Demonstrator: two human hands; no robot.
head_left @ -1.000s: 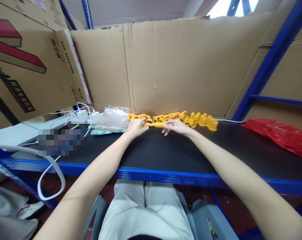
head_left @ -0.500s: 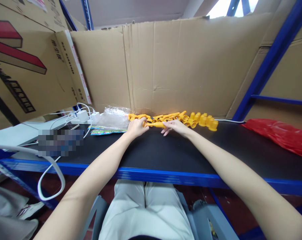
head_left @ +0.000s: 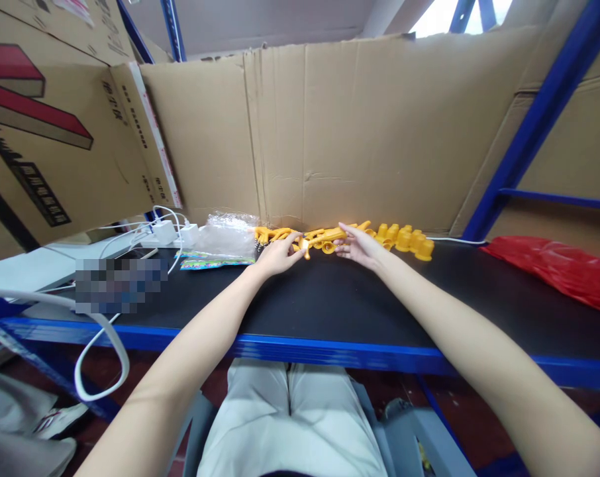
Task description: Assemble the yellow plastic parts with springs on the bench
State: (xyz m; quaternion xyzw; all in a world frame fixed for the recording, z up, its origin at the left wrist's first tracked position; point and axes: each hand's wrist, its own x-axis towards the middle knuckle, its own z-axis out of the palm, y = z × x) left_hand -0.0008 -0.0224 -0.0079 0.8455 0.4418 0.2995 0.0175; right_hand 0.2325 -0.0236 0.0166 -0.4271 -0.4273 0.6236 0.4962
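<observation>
A long, slim yellow plastic piece (head_left: 326, 236) spans the gap between my hands at the back of the black tabletop. My left hand (head_left: 280, 254) is closed around its left end, where a short knob pokes out below the fingers. My right hand (head_left: 363, 249) pinches the other end between thumb and finger, its remaining fingers loosely curled. Behind both hands lies a row of similar yellow pieces (head_left: 273, 234), partly hidden. Just right of my right hand stand several yellow cup-shaped parts (head_left: 404, 238) in a cluster.
A clear plastic bag (head_left: 228, 233) and a colourful packet (head_left: 215, 261) lie left of my left hand. White chargers (head_left: 165, 232) with cables sit farther left. A red plastic bag (head_left: 553, 265) lies at the right. Cardboard (head_left: 379, 132) walls off the back; a blue rail (head_left: 330, 351) edges the front.
The yellow piece has gone from lying level to tilting, its right end higher. My left hand has shifted slightly right, and my right hand has moved a little right with its fingers raised.
</observation>
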